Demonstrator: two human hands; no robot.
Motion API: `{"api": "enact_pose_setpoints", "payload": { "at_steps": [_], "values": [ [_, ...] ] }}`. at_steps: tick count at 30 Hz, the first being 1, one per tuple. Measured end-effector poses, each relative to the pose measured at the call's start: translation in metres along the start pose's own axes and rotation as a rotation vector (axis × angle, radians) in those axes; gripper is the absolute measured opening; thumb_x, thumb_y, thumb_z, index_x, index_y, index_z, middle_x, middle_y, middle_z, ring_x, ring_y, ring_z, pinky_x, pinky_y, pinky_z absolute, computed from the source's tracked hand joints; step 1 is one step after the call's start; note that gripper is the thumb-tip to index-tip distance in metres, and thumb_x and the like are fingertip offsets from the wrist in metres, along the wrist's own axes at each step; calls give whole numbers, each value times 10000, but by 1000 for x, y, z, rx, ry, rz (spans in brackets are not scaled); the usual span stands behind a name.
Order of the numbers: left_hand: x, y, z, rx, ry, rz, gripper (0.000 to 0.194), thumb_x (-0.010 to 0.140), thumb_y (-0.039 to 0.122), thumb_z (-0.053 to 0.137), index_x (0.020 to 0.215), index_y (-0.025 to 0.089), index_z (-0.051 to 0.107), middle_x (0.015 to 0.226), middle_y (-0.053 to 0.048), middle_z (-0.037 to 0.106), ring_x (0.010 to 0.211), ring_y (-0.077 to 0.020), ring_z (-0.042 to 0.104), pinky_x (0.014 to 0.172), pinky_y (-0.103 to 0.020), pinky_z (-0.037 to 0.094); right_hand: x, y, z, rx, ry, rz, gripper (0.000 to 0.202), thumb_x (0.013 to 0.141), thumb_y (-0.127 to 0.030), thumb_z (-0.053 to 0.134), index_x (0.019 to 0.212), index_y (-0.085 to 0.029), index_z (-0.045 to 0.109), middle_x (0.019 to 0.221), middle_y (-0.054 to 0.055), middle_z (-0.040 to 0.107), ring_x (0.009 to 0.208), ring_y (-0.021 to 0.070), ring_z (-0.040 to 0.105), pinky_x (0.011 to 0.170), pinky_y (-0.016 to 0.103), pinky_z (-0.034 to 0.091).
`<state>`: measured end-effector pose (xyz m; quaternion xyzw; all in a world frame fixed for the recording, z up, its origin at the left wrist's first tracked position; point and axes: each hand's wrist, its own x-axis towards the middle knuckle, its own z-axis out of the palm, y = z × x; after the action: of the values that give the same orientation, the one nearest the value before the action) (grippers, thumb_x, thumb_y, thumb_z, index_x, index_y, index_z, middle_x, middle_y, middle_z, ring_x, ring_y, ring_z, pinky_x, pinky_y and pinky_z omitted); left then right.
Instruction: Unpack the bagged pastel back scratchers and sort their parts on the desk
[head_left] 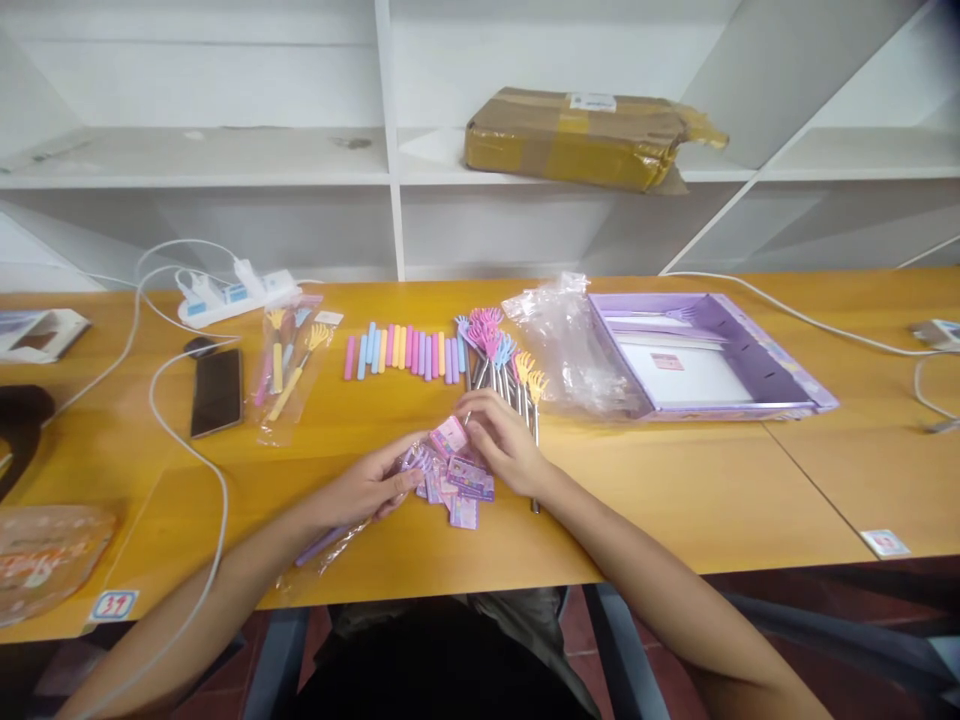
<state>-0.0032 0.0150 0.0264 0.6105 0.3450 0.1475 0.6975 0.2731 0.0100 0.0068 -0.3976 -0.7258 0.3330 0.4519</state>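
Observation:
My left hand (375, 484) is closed around a purple back scratcher (321, 545) in a clear plastic bag (341, 552); its hand-shaped head shows by my thumb. Between the fingers of my right hand (504, 440) is a small pink card (449, 437), held close to the bag. Below it lies a loose pile of printed cards (465, 511). Beyond my hands is a bunch of back scratchers (491, 345) with metal rods and pink, blue and yellow heads. To its left, coloured handle tubes (405, 350) lie in a row.
Bagged back scratchers (292, 370), a phone (217, 392) and a power strip (238, 296) with cables are at left. At right are clear bags (570, 350) and a purple box (739, 400). A taped carton (577, 140) sits on the shelf.

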Motion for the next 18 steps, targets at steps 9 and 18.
{"api": "enact_pose_setpoints", "payload": {
  "at_steps": [9,18],
  "values": [
    [-2,3,-6,92,17,-43,647,1053,571,581,1583,235,424,641,97,461,513,-87,429,506,-204,357,10,2,-19,-187,225,-39,203,1061,-318,594,943,-230,734,1087,95,608,1021,245,621,920,436,541],
    [0,7,-12,40,55,28,390,1019,570,634,1159,221,532,800,50,562,580,-83,511,543,-209,422,14,-7,-24,-108,-244,51,528,846,-534,875,1274,-255,737,1189,81,641,984,223,638,876,367,561]
  ]
}}
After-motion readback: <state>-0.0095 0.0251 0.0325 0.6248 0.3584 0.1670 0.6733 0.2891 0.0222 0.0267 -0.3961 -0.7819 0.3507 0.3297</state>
